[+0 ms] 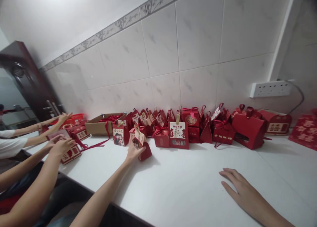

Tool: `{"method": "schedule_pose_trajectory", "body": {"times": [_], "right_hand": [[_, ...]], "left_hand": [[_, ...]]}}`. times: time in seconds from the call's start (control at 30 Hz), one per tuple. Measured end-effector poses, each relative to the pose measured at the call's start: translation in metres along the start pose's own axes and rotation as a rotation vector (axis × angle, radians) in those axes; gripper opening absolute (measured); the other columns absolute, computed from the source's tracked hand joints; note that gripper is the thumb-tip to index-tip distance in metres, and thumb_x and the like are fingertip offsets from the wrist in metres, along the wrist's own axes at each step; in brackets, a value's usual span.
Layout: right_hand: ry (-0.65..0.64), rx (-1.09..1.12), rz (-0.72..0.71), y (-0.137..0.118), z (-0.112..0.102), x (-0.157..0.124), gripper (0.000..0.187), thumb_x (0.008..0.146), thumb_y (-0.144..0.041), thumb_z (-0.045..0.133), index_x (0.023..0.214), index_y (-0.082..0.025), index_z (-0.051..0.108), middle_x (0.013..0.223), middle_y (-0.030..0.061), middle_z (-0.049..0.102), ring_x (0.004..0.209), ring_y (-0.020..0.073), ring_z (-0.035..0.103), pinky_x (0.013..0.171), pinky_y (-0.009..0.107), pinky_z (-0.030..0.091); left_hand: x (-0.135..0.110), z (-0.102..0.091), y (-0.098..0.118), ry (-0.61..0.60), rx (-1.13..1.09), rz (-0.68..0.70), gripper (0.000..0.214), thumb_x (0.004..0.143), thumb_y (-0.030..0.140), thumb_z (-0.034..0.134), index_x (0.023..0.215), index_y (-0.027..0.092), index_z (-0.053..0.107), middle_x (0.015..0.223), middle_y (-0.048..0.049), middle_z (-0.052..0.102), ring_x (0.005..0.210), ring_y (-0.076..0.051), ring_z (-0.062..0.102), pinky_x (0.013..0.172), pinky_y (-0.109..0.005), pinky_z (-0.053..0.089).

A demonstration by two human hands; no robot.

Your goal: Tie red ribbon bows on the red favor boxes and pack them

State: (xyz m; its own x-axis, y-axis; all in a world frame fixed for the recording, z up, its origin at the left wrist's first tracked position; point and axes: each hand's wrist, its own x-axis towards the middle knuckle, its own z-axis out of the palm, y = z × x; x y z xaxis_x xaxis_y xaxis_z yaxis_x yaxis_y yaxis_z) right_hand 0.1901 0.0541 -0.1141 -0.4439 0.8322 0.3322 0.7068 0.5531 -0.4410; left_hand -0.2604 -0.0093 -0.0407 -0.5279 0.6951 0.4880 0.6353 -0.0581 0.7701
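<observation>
My left hand [134, 153] is closed around a small red gift box [146, 151], which tilts a little just above or on the white table [188, 187]; I cannot tell which. A pale printed tag [139, 136] shows on the box above my fingers. To its left stands a red box with a couple's picture [119, 137]. On the right, my right hand [237, 185] hovers over or rests on the table, fingers stretched out and holding nothing. Nearest ahead of it are a dark red box with a ribbon [223, 134] and a larger red box with a cut-out window [249, 131].
Several red gift boxes [192, 118] line the tiled wall. Left of them, a cardboard box [97, 125] holds red ribbon. Co-workers' hands [61, 144] handle a red box [71, 154] at the left. A power strip [271, 89] is on the wall; a red bag [304, 129] lies far right.
</observation>
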Motion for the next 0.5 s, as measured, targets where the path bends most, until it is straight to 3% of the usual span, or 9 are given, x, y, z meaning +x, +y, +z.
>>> {"method": "schedule_pose_trajectory", "body": {"times": [0.13, 0.2, 0.27, 0.4, 0.5], "right_hand": [[0.042, 0.001, -0.024, 0.007, 0.005, -0.002, 0.042, 0.083, -0.046, 0.038, 0.104, -0.019, 0.063, 0.115, 0.0113, 0.061, 0.108, 0.0268, 0.059, 0.094, 0.044, 0.050], [0.059, -0.007, -0.040, 0.011, 0.009, -0.002, 0.044, 0.082, -0.048, 0.038, 0.104, -0.019, 0.064, 0.114, 0.0118, 0.061, 0.108, 0.0275, 0.060, 0.093, 0.045, 0.050], [0.074, -0.014, -0.050, 0.016, 0.012, -0.003, 0.046, 0.081, -0.051, 0.039, 0.104, -0.019, 0.064, 0.114, 0.0123, 0.062, 0.108, 0.0285, 0.060, 0.092, 0.046, 0.051], [0.090, -0.025, -0.076, 0.024, 0.015, -0.003, 0.051, 0.081, -0.056, 0.037, 0.103, -0.019, 0.065, 0.113, 0.0129, 0.063, 0.107, 0.0295, 0.060, 0.089, 0.046, 0.053], [0.116, -0.043, -0.116, 0.026, 0.014, -0.004, 0.053, 0.082, -0.058, 0.035, 0.102, -0.018, 0.065, 0.110, 0.0132, 0.064, 0.104, 0.0290, 0.062, 0.087, 0.046, 0.054]], "left_hand": [[-0.015, -0.030, 0.008, 0.329, 0.118, -0.007, 0.105, 0.062, 0.040, 0.071, 0.142, 0.017, 0.008, 0.141, -0.0187, 0.028, 0.131, -0.032, 0.033, 0.107, -0.045, 0.032], [-0.015, -0.052, 0.007, 0.508, 0.239, -0.122, 0.103, 0.066, 0.042, 0.069, 0.142, 0.016, 0.005, 0.142, -0.0199, 0.022, 0.134, -0.034, 0.026, 0.108, -0.047, 0.030], [-0.011, -0.070, 0.000, 0.594, 0.334, -0.242, 0.102, 0.067, 0.042, 0.068, 0.141, 0.014, 0.004, 0.142, -0.0224, 0.020, 0.135, -0.038, 0.020, 0.107, -0.053, 0.028], [0.004, -0.084, -0.023, 0.488, 0.378, -0.369, 0.107, 0.062, 0.037, 0.070, 0.142, 0.008, 0.005, 0.141, -0.0289, 0.021, 0.134, -0.045, 0.019, 0.101, -0.066, 0.025], [0.017, -0.083, -0.040, 0.399, 0.386, -0.385, 0.109, 0.059, 0.035, 0.070, 0.142, 0.010, 0.004, 0.145, -0.0261, 0.016, 0.137, -0.042, 0.014, 0.104, -0.065, 0.022]]}}
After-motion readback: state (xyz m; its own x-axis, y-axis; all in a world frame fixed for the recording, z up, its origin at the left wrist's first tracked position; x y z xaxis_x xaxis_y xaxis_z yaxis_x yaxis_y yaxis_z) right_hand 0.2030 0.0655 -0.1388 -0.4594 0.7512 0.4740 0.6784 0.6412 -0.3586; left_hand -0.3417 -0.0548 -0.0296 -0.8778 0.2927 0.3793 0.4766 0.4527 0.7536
